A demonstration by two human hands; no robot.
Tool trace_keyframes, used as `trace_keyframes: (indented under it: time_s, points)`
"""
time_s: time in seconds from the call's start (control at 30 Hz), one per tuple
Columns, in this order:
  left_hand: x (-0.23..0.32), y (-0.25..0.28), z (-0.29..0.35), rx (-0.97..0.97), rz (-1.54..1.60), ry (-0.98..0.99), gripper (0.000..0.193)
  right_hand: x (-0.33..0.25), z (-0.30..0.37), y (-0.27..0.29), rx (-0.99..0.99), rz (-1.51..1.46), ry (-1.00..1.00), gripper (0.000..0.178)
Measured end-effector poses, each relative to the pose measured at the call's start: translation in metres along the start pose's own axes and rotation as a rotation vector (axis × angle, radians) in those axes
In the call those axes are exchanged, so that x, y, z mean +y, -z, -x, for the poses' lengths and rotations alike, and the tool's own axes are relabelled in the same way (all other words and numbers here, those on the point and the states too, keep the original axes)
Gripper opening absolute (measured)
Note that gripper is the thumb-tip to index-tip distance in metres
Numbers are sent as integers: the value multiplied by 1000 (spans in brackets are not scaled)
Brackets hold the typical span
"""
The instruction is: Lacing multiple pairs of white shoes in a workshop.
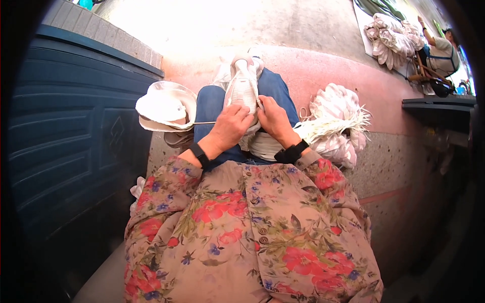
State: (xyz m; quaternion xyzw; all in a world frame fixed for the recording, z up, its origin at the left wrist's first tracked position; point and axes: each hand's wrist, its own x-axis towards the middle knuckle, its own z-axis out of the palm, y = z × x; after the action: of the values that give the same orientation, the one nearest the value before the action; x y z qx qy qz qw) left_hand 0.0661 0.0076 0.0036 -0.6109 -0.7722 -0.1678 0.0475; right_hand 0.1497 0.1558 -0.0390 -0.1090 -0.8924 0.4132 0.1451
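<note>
A pale sneaker (244, 90) with a mesh upper rests on my lap between my knees, its toe toward me. My left hand (230, 127) is closed over the toe end. Out of that hand, to the left, sticks a thin straight rod (204, 122); its other end is hidden by my fingers. My right hand (276, 120) is closed, thumb and fingers pinching the shoe's right edge. Against my right thigh lies a bundle of white laces (323, 129), with its loose ends fanning out to the right.
To my left are a white open container (192, 101) with white pieces in it and a dark blue panelled door (65, 111). A heap of pale shoe parts (341, 103) lies right of my knee. Far right, another person (444, 55) sits near a second heap (394, 40).
</note>
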Motion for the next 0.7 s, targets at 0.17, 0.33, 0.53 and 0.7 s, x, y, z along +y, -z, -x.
trace_keyframes:
  time_s: [0.17,0.33,0.53,0.7]
  points:
    - [-33,-1,4,123,178,663,25,-2,4,-4,1,29,1,32]
    - [-22,-21,7,-82,290,627,24,-1,12,-10,-39,76,-41,34]
    - [-30,-21,16,36,449,713,24,0,2,-7,-154,108,-35,35]
    - [-40,-11,31,164,620,803,22,-11,17,42,-113,318,131,18]
